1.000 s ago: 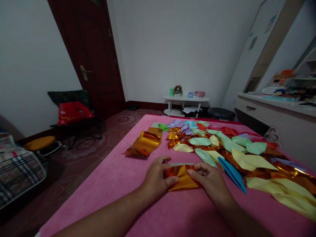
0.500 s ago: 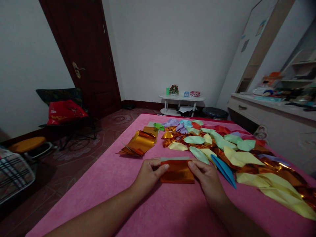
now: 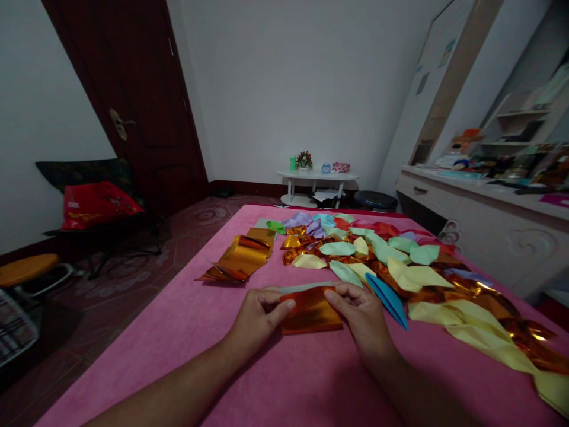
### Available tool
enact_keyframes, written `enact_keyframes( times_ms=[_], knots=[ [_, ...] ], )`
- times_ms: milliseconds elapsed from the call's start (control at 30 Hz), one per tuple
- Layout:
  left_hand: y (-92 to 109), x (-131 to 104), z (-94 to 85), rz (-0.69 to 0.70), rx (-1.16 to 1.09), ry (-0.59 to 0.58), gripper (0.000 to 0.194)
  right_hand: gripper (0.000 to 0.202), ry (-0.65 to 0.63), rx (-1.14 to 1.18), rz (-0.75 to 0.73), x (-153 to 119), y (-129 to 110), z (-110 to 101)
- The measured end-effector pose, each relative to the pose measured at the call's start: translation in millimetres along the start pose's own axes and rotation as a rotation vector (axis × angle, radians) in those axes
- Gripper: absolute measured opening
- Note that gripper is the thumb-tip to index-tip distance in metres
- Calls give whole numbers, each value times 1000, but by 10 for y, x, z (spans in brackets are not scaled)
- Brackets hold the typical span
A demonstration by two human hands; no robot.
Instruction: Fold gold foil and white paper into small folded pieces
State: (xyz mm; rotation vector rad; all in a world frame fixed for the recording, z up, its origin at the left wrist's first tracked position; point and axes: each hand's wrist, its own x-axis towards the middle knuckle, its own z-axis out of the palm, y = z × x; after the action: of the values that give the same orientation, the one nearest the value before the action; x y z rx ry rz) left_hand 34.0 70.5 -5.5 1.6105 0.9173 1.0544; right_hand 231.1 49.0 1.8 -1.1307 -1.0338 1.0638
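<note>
A folded sheet of copper-gold foil paper (image 3: pixel 311 311) is held between my two hands, just above or on the pink cloth; a pale grey strip shows along its far edge. My left hand (image 3: pixel 262 311) pinches its left side, thumb on top. On the right side, my right hand (image 3: pixel 358 308) grips the far corner with the thumb over the foil. Beyond my left hand lies a stack of gold foil sheets (image 3: pixel 242 258), curled at the edges. Close to my right hand is a folded blue paper (image 3: pixel 387 299).
Many folded papers in yellow (image 3: pixel 418 274), mint green (image 3: pixel 338 248), purple and gold cover the right part of the pink-covered table (image 3: pixel 146 356). A white side table (image 3: pixel 317 176) stands by the far wall. At left are a chair with a red bag (image 3: pixel 100 204) and a stool.
The foil paper's right end has risen a little, so the sheet now looks slightly tilted and bowed. Both hands keep their hold. The whole view has shifted slightly to the right.
</note>
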Motion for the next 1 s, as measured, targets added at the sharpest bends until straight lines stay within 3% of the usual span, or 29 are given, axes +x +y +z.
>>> enact_keyframes(
  times_ms=[133, 300, 500, 667, 800, 1000],
  knots=[
    [23, -23, 4, 27, 26, -48, 28, 28, -40, 50, 28, 9, 19, -19],
    [75, -23, -23, 130, 51, 3, 24, 26, -53, 64, 52, 11, 31, -25],
    [118, -19, -41, 135, 74, 40, 22, 26, -100, 110, 58, 13, 70, -44],
    [65, 2, -59, 124, 65, 132, 27, 28, -60, 50, 31, 12, 71, -55],
    [24, 33, -74, 105, 30, 196, 17, 27, -19, 34, 32, 23, 79, -56],
    [49, 44, -72, 89, 36, 201, 19, 25, 14, 50, 25, 58, 125, -75]
  ],
)
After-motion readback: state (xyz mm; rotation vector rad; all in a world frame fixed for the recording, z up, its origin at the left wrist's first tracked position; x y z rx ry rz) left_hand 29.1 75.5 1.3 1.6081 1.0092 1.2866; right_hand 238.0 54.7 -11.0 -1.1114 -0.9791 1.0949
